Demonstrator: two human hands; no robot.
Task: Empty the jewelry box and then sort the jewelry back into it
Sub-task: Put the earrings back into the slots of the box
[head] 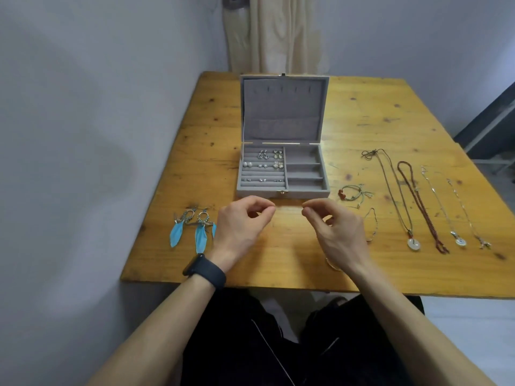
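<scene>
The grey velvet jewelry box (282, 190) stands open at the table's middle, lid upright. Several small stud earrings (263, 164) sit in its left ring rolls; the right compartments (303, 169) hold nothing. Just in front of the box, my left hand (241, 228) and my right hand (334, 229) hover with thumb and forefinger pinched, fingertips facing each other. A very thin chain (288, 208) seems stretched between them, only faintly visible.
Two blue feather earrings (195, 228) lie left of my left hand. To the right lie a red-bead bracelet (352, 193), a thin bracelet (373, 224) and several necklaces (418, 199) in a row. A pale object (333, 265) shows under my right wrist.
</scene>
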